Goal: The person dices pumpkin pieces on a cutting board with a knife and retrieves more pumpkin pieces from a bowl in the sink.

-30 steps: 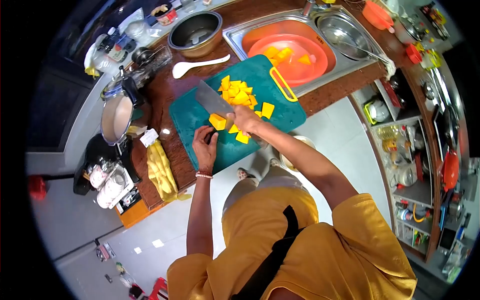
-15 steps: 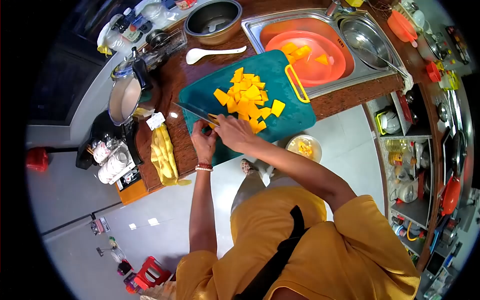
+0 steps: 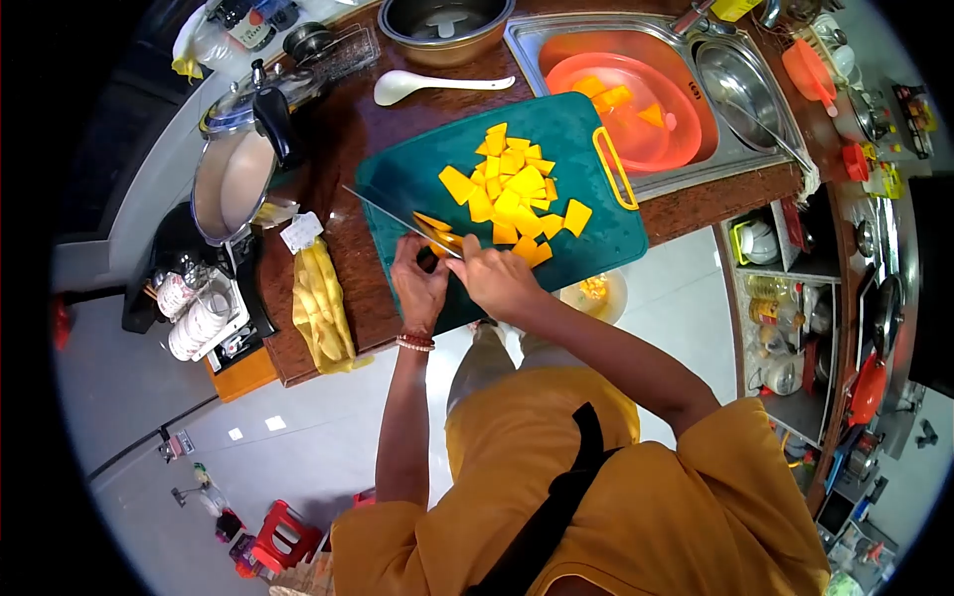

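My right hand is closed around the handle end of a knife, whose long blade points to the upper left over the green cutting board. Close beside it, my left hand steadies a small pumpkin piece against the board, its fingertips near the blade. A thin orange slice lies on the far side of the blade. To the right of the knife, cut pumpkin chunks form a loose pile.
Beyond the board are a white spoon and a dark pot. The sink holds a red basin with pumpkin pieces. At left stand an open pressure cooker and a yellow bundle. A scrap bin sits below.
The view has shifted slightly. My right hand and the knife have tilted and moved a little, and a slice now shows beyond the blade. Both hands keep their grip.
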`<state>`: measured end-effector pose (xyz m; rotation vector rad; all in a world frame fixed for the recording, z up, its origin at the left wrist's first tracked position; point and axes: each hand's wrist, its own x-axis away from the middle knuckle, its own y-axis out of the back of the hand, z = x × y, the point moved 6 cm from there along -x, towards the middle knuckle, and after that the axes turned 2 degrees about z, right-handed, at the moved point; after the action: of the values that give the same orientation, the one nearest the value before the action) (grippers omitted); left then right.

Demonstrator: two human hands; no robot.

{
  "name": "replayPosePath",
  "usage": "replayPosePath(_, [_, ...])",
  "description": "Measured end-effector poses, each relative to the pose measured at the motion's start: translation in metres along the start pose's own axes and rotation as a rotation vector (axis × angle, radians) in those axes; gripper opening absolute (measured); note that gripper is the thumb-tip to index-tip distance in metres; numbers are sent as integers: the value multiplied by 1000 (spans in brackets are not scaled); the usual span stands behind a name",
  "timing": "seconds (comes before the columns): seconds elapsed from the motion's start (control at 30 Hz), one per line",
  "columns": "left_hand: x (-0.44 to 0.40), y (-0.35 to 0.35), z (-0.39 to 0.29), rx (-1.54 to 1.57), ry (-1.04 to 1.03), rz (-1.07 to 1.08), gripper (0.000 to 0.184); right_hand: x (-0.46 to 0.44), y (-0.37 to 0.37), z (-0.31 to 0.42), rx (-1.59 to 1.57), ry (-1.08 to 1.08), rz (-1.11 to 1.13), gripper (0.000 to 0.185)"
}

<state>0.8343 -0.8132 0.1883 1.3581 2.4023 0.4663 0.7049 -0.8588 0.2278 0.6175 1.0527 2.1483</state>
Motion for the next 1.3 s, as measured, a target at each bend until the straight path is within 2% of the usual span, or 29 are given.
replayPosePath(0.07, [-2,4,-3,-25,-40,11,27,-16,-6,7,-9,23,-13,36])
replayPosePath(0.13, [-3,3,-11,-45,-97,2,28,-21,0,-3,-109,-72,46,41])
replayPosePath(0.23, [-4,3,-22,28,-57,-15,31,-23,15,-33,-268,-261,67,48])
replayPosePath(0.33, [-5,1,-6,-38,-7,27,36,-5,47,-36,-237,-233,-38,49])
replayPosePath(0.4, [-4,2,-6,-111,-11,34,37,9,63,-26,-220,-204,28,48])
replayPosePath(0.5, [-2,7,-7,125,47,-2,37,25,67,-12,-142,-172,102,47])
replayPosePath(1.0, [0,6,2,186,81,1,31,44,59,-2,76,-61,113,44])
replayPosePath(1.3, [-1,6,0,156,47,-1,35,41,56,-8,7,-209,225,41])
